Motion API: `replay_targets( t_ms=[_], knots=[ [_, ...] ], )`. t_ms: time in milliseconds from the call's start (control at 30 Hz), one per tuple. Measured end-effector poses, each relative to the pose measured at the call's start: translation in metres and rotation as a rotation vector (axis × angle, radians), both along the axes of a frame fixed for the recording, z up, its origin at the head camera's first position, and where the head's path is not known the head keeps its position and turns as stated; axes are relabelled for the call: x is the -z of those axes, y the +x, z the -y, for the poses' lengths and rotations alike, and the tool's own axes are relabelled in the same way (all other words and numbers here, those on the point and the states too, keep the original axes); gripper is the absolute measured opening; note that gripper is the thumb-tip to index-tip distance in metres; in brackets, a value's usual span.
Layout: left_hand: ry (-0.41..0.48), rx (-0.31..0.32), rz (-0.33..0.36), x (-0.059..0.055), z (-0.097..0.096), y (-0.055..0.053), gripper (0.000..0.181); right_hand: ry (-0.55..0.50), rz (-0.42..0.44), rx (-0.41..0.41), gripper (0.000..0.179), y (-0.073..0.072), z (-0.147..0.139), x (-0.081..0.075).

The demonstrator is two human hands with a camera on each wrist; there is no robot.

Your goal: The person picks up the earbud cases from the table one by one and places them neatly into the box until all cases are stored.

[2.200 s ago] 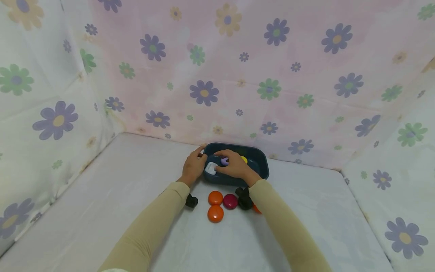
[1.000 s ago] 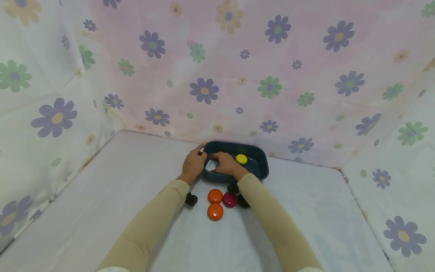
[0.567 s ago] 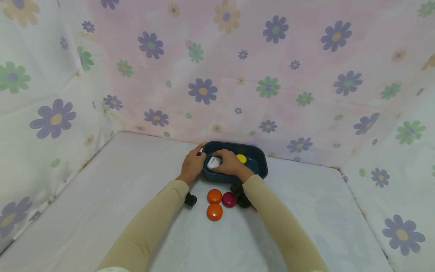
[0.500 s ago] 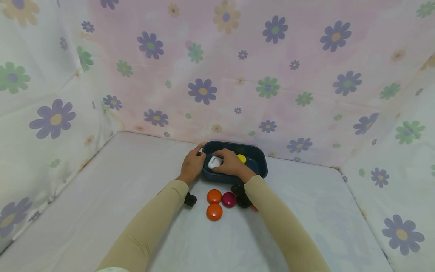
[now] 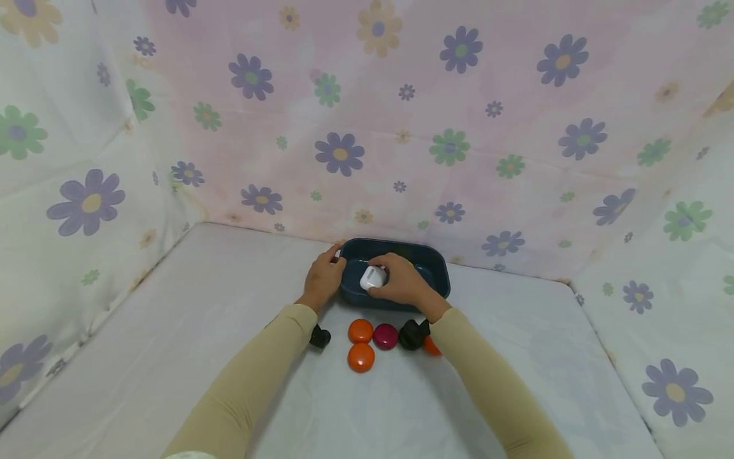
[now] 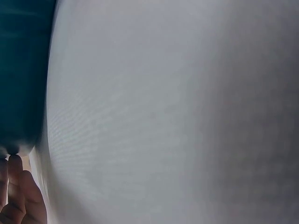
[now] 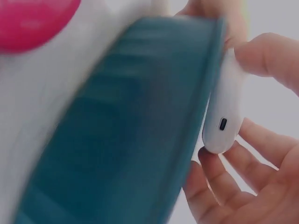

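My right hand (image 5: pixel 401 280) holds a white earbud charging case (image 5: pixel 373 278) over the left half of a dark teal tub (image 5: pixel 441 290). In the right wrist view the thumb presses one side of the case, fingers on the other, and its charging port shows. A bit of purple shows between my fingers in the head view. My left hand (image 5: pixel 323 277) grips the tub's left end, thumb at the rim; in the left wrist view its fingertips (image 6: pixel 16 161) meet the outer wall. Inside the tub, a yellow round piece (image 5: pixel 410 263) is mostly hidden behind my right hand.
In front of the tub lie orange discs (image 5: pixel 361 357), a dark red disc (image 5: pixel 385 336) and a black knobbed piece (image 5: pixel 410 335). Another black piece (image 5: pixel 320 337) sits by my left sleeve. A flowered cloth wall (image 5: pixel 395 127) rises close behind the tub.
My right hand reached to the tub's left end, took hold of the white case and has lifted it up and rightward. The left hand stays on the tub.
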State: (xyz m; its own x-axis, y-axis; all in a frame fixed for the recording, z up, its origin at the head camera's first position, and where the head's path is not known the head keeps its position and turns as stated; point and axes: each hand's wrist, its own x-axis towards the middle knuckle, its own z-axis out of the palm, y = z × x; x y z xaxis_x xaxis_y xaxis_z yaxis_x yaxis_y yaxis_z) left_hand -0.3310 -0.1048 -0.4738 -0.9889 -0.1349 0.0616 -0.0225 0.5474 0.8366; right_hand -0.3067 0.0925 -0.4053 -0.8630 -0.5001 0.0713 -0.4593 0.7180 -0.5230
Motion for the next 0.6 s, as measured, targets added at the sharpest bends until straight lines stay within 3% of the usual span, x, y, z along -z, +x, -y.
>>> replay_targets(
  t_ms=[267, 600],
  knots=[
    [0.011, -0.002, -0.022, -0.002, 0.0, 0.002, 0.05, -0.022, -0.046, -0.053, 0.059, 0.024, -0.01, -0.009],
    [0.002, -0.008, 0.0, -0.003, -0.001, 0.002, 0.051, 0.103, 0.007, -0.138, 0.054, 0.064, -0.025, -0.012]
  ],
)
